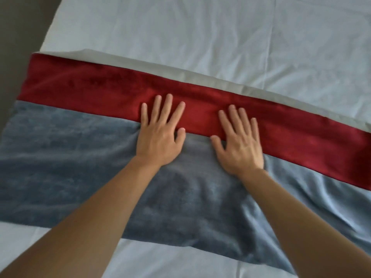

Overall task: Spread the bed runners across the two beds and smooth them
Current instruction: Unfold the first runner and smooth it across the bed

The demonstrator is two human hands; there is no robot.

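bed runner [80, 157] on white sheet [200, 37], grey floor [20, 27]

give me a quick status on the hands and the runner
Left hand and right hand open, flat on the bed runner. Runner across white sheet, wrinkled near right hand. Nothing in the way.

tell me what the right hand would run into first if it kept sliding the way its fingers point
The right hand lies flat with fingers on the red band. Straight ahead it would cross the rest of the red, then the pale grey edge strip, then the white sheet. Nothing upright shows in that line.
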